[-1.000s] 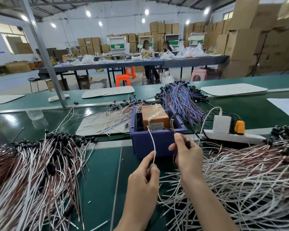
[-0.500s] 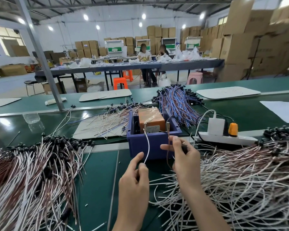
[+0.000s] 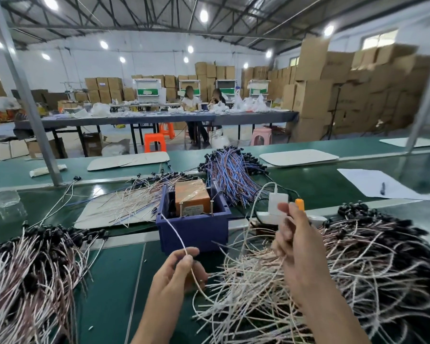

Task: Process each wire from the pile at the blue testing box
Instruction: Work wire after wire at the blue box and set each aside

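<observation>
My left hand (image 3: 176, 276) pinches a thin white wire (image 3: 175, 233) between thumb and forefinger; it arcs up to the front-left rim of the box (image 3: 194, 232). My right hand (image 3: 299, 247) (blurred) hangs over the pile (image 3: 358, 269), perhaps gripping a strand; I cannot tell. Bare bench (image 3: 109, 281) lies to my left.

The left hand (image 3: 176, 274) pinches a thin white wire (image 3: 176, 234) between thumb and finger. The wire runs up to the near left corner of the blue box (image 3: 194, 232), which sits on the green table (image 3: 109, 281) with an orange block (image 3: 191, 197) inside it. The right hand (image 3: 301, 252) is blurry and held up over the big pile of wires (image 3: 358, 269) on the right, and a second pile (image 3: 23, 269) lies on the left.
</observation>
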The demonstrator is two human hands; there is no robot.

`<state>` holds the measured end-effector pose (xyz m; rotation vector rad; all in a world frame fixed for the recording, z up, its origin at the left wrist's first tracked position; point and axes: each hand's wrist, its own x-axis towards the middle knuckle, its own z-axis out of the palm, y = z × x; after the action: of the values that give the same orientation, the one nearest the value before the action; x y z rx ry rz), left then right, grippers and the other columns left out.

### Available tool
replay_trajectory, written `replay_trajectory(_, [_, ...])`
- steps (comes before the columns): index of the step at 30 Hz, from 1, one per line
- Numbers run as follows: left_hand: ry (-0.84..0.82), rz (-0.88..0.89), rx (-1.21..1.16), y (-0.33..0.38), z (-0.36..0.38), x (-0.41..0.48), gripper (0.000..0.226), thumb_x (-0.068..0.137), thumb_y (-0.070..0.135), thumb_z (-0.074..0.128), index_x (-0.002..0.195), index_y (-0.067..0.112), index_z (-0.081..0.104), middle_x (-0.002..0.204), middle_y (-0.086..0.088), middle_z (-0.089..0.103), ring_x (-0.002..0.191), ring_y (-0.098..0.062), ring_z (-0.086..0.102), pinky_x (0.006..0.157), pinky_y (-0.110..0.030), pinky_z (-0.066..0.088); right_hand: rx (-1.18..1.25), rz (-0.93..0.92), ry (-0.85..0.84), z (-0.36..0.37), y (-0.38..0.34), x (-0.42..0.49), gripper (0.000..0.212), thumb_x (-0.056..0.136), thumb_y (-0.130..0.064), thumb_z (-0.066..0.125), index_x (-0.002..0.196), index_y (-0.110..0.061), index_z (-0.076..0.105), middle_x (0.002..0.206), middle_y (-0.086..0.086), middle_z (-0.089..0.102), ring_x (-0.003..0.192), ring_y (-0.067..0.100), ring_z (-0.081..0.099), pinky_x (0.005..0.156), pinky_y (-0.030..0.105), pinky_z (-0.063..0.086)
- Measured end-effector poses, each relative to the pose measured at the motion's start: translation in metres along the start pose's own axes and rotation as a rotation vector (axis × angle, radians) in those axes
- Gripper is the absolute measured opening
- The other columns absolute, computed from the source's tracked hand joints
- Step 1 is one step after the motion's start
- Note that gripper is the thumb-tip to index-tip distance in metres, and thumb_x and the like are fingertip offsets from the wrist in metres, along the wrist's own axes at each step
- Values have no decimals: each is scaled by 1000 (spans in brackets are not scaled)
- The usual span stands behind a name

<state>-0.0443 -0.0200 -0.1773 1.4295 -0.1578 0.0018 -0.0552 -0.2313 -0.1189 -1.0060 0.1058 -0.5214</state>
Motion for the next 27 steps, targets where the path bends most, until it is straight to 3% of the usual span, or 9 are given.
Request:
replay_trajectory(3, [-78, -33, 16, 9, 13, -3, 28, 102, 12, 51, 95, 21, 77, 91, -7, 75, 86, -19, 72, 75, -31, 61, -15, -21, -9, -13, -10, 2, 29, 103, -33, 51, 90, -17, 71, 54, -6, 28, 41, 9, 20, 36, 20, 26])
replay_trajectory(6, [-18, -95, -39, 18, 20, 0, 24, 100, 10, 55, 92, 15, 77, 77, -4, 71, 70, -15, 69, 63, -29, 60, -50, -75, 94, -31, -30, 15, 24, 102, -30, 53, 87, -17, 67, 52, -8, 30, 38, 7, 21, 33, 19, 20])
replay_trajectory(11, [33, -290, -141, 18, 22, -2, 17, 98, 14, 61, 100, 7, 76, 68, -7, 66, 55, -18, 64, 47, -30, 53, -305, -225, 310, -66, -71, 50, 15, 98, -29, 55, 90, -19, 64, 54, -9, 38, 40, 5, 27, 34, 18, 25])
replay_trajectory(14, [5, -439, -166, 15, 25, -6, 19, 98, 15, 62, 105, 0, 71, 66, -11, 64, 48, -21, 59, 42, -28, 47, -519, -293, 412, -80, -89, 69, 15, 94, -34, 57, 95, -20, 59, 68, -4, 47, 54, 11, 36, 49, 25, 34])
replay_trajectory(17, [-36, -477, -50, 15, 16, -8, 19, 101, 17, 58, 110, 2, 65, 66, -16, 66, 47, -25, 59, 40, -27, 44, -874, -365, 498, -90, -99, 77, 50, 92, -37, 58, 136, -16, 48, 115, 11, 59, 96, 24, 56, 82, 39, 47])
replay_trajectory(20, [-67, -335, 200, 22, -8, -7, 14, 102, 19, 55, 112, 13, 64, 67, -8, 71, 50, -24, 63, 42, -29, 46, -1119, -550, 583, -86, -100, 67, 66, 87, -37, 53, 146, -10, 40, 141, 22, 47, 131, 36, 42, 109, 50, 34])
replay_trajectory(23, [46, -44, 767, 29, -50, 3, 15, 100, 27, 57, 112, 26, 67, 72, 4, 73, 66, -8, 68, 61, -27, 51, -1119, -712, 397, -62, -80, 46, 46, 94, -23, 54, 139, -14, 46, 138, 10, 50, 131, 22, 41, 112, 43, 35])
replay_trajectory(25, [146, 58, 1233, 34, -80, 9, 28, 100, 38, 52, 124, 28, 63, 98, 9, 71, 92, -11, 65, 82, -34, 51, -1143, -809, 224, -41, -53, 27, 35, 98, -18, 54, 132, -14, 52, 129, 4, 55, 123, 12, 44, 110, 34, 36])
replay_trajectory(27, [191, -46, 1612, 39, -110, 11, 43, 101, 48, 40, 139, 28, 49, 129, 0, 60, 118, -19, 56, 99, -38, 45, -1153, -812, 28, -19, -20, 5, 29, 98, -20, 51, 127, -17, 55, 121, -2, 57, 115, 4, 44, 106, 27, 36])
